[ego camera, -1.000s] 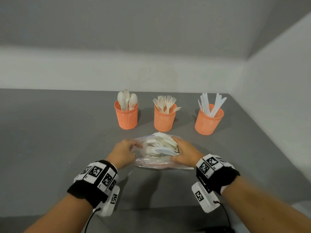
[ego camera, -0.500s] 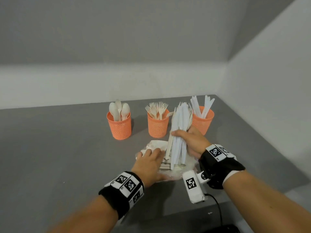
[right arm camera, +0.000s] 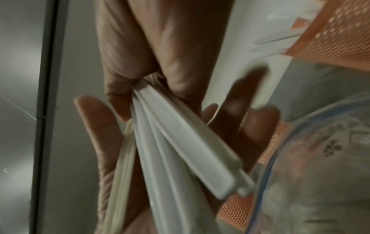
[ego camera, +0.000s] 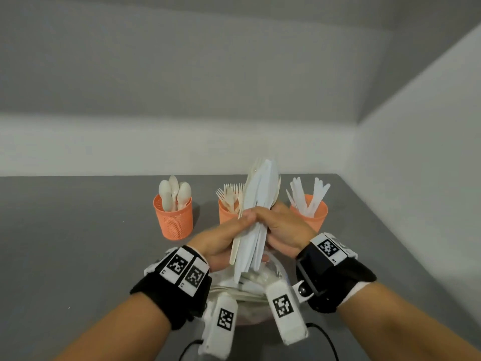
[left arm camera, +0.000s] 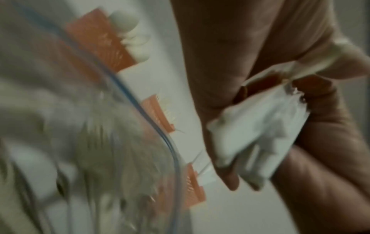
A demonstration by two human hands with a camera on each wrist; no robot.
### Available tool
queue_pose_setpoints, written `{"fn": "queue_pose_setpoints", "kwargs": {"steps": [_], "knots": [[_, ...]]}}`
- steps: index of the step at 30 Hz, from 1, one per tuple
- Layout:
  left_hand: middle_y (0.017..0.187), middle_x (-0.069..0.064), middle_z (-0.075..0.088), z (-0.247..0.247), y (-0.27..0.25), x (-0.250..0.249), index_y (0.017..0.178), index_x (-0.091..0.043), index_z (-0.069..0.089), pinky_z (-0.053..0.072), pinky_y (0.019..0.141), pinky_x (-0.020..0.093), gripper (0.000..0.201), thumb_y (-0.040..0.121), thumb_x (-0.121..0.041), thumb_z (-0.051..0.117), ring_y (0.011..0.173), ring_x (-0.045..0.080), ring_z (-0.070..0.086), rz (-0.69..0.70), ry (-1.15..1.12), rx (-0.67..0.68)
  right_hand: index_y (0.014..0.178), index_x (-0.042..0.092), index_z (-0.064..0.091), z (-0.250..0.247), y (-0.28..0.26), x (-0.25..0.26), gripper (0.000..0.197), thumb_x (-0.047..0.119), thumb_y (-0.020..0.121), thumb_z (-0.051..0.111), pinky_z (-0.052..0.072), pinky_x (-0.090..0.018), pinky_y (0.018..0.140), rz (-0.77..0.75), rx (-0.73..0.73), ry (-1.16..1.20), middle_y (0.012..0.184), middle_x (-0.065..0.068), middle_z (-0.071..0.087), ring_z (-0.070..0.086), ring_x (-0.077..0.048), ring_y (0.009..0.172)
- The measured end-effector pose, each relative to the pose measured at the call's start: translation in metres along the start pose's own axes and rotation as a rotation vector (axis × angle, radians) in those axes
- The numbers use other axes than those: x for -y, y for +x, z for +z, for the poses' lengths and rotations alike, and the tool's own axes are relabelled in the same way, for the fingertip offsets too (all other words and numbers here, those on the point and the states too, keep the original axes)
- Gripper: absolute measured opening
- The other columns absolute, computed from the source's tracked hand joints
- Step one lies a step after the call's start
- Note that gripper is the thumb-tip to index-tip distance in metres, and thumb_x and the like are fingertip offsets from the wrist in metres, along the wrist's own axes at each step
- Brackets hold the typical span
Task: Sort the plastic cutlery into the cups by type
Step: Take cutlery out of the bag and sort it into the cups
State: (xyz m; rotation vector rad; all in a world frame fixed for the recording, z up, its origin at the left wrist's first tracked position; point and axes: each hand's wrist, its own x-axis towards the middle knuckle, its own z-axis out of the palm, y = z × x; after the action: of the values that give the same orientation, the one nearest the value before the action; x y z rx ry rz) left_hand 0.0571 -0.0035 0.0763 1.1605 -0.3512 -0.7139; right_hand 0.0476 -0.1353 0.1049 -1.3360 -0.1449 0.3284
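Grey table holds three orange mesh cups; at frame centre, left hand and right hand grip a smooth white plastic cutlery bundle.

The right hand grips a fanned bundle of white cutlery against the palm of the left hand
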Motion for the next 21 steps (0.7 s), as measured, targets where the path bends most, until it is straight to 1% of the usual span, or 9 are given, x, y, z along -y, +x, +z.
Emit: {"fn": "queue_pose_setpoints", "kwargs": {"steps": [2, 4, 6, 8, 11, 13, 16, 19, 21], "knots": [[0.092, 0.011, 0.073, 0.005, 0.006, 0.004, 0.105, -0.013, 0.070, 0.059, 0.078, 0.034, 0.068, 0.047, -0.045, 0.088, 0.086, 0.020, 0.071, 0.002, -0.100, 0.059, 0.094, 0.002, 0.061, 0.000, 0.003, 0.001, 0.012, -0.001, 0.088, 0.051, 0.057, -0.032, 0.078, 0.011, 0.006, -0.014, 0.086, -0.015, 0.064, 0.062, -0.027, 0.091], [0.084, 0.012, 0.072, 0.006, 0.011, 0.009, 0.113, -0.007, 0.059, 0.060, 0.067, 0.029, 0.082, 0.046, -0.043, 0.089, 0.074, 0.018, 0.071, -0.008, -0.087, 0.019, 0.088, 0.006, 0.062, -0.003, 0.003, 0.004, 0.008, 0.009, 0.090, 0.055, 0.057, -0.031, 0.075, 0.045, 0.009, -0.108, 0.084, -0.013, 0.066, 0.066, -0.023, 0.086], [0.075, 0.011, 0.069, 0.008, 0.014, 0.011, 0.115, -0.004, 0.052, 0.058, 0.056, 0.027, 0.088, 0.045, -0.042, 0.089, 0.061, 0.015, 0.068, -0.051, -0.070, -0.025, 0.080, 0.015, 0.059, -0.008, 0.001, 0.008, 0.012, 0.021, 0.091, 0.057, 0.057, -0.019, 0.068, 0.074, 0.035, -0.230, 0.079, -0.004, 0.066, 0.068, -0.007, 0.072], [0.069, 0.007, 0.070, 0.007, 0.016, 0.012, 0.113, -0.005, 0.051, 0.056, 0.051, 0.025, 0.080, 0.051, -0.042, 0.086, 0.055, 0.013, 0.065, -0.053, -0.043, -0.056, 0.075, 0.022, 0.054, -0.012, 0.001, 0.012, 0.017, 0.028, 0.092, 0.055, 0.050, -0.007, 0.054, 0.103, 0.042, -0.302, 0.077, 0.001, 0.065, 0.066, 0.003, 0.060], [0.074, 0.006, 0.067, 0.002, 0.021, 0.017, 0.108, -0.008, 0.056, 0.054, 0.049, 0.024, 0.044, 0.075, -0.030, 0.074, 0.051, 0.011, 0.061, -0.053, -0.031, -0.130, 0.073, 0.024, 0.054, -0.021, 0.003, 0.014, 0.027, 0.042, 0.093, 0.048, 0.041, 0.002, 0.047, 0.126, 0.014, -0.486, 0.078, -0.002, 0.067, 0.065, -0.001, 0.067], [0.067, 0.005, 0.059, 0.000, 0.024, 0.020, 0.097, -0.004, 0.056, 0.052, 0.049, 0.024, 0.027, 0.074, -0.014, 0.066, 0.048, 0.011, 0.057, -0.041, -0.093, -0.223, 0.071, 0.019, 0.056, -0.027, 0.009, 0.009, 0.035, 0.047, 0.091, 0.049, 0.040, 0.001, 0.049, 0.076, -0.045, -0.614, 0.072, -0.002, 0.064, 0.062, -0.010, 0.068], [0.060, 0.007, 0.054, -0.001, 0.029, 0.021, 0.104, 0.000, 0.053, 0.050, 0.046, 0.023, 0.022, 0.082, 0.002, 0.058, 0.044, 0.012, 0.055, 0.029, -0.127, -0.380, 0.069, 0.016, 0.051, -0.034, 0.021, -0.002, 0.034, 0.045, 0.086, 0.058, 0.036, -0.011, 0.053, -0.088, -0.210, -0.755, 0.061, 0.008, 0.048, 0.047, -0.004, 0.057], [0.069, 0.005, 0.065, 0.005, 0.033, 0.019, 0.115, 0.002, 0.054, 0.051, 0.053, 0.021, 0.032, 0.085, 0.010, 0.054, 0.059, 0.012, 0.062, 0.128, 0.011, -0.420, 0.073, 0.026, 0.048, -0.029, 0.023, -0.009, 0.022, 0.036, 0.089, 0.057, 0.039, -0.009, 0.047, -0.107, -0.140, -0.762, 0.063, 0.012, 0.048, 0.049, 0.002, 0.052], [0.077, 0.005, 0.066, 0.008, 0.033, 0.019, 0.114, 0.000, 0.056, 0.052, 0.058, 0.020, 0.031, 0.085, 0.011, 0.054, 0.065, 0.009, 0.063, 0.157, 0.058, -0.397, 0.070, 0.032, 0.044, -0.027, 0.023, -0.009, 0.025, 0.028, 0.093, 0.053, 0.040, -0.005, 0.043, -0.121, -0.106, -0.774, 0.063, 0.011, 0.049, 0.051, 0.000, 0.053]]}}
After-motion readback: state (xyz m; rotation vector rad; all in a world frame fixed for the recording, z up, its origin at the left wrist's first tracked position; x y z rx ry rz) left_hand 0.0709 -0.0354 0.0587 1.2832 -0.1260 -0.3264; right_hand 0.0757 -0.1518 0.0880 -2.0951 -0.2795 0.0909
